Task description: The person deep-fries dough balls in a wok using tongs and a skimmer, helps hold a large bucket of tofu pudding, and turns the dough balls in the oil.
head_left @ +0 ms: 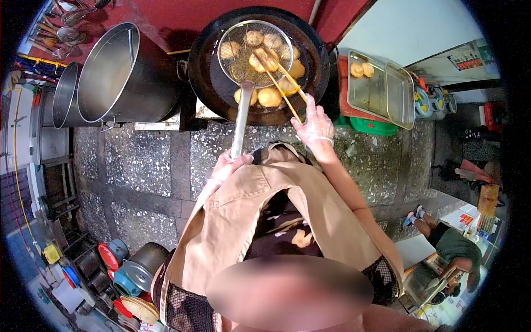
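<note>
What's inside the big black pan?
The wide, round black metal pan holds dark liquid and golden, lumpy food pieces. A silver wire-mesh strainer covers part, so I can't tell which pieces lie beneath it. Food hides the bottom underneath.

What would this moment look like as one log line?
left hand: strainer over wok | right hand: chopsticks at golden piece | tray: two pieces

Fisheye distortion bends the edges into black corners; light glares off the pale glossy wall (381, 27), and a grey-pink blur covers the bottom centre.
</note>
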Action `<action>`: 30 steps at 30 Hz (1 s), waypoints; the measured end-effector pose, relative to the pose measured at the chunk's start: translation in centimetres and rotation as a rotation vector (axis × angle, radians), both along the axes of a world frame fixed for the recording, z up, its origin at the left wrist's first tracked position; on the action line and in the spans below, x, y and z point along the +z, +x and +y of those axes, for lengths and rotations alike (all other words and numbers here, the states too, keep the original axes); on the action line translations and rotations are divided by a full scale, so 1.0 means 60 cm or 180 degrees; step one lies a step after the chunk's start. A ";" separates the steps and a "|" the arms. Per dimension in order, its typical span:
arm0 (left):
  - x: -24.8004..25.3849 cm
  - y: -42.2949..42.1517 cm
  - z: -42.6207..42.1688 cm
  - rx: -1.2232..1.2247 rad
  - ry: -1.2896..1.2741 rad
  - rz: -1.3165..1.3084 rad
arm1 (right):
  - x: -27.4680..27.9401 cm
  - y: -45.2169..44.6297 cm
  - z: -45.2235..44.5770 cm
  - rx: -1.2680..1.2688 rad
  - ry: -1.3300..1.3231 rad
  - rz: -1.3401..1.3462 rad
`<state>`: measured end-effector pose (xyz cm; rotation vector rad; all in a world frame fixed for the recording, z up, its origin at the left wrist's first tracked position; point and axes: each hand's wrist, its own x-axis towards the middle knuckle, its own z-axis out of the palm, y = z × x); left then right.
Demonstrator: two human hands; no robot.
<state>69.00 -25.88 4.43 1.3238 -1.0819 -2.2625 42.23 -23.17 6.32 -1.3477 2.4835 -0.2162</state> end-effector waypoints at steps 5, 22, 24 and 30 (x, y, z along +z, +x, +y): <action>-0.016 0.007 0.005 -0.0001 -0.0002 0.0137 | -0.015 -0.003 -0.001 0.0028 0.0075 -0.0137; -0.012 0.021 0.003 0.0198 -0.0320 -0.0211 | 0.021 -0.078 0.046 -0.0595 0.0128 -0.4069; -0.002 0.025 -0.001 0.0101 -0.0390 -0.0281 | 0.022 -0.083 0.045 -0.0658 0.0196 -0.4368; 0.008 0.025 0.003 -0.0131 -0.0592 -0.0553 | -0.010 -0.062 0.031 -0.0742 0.0070 -0.4480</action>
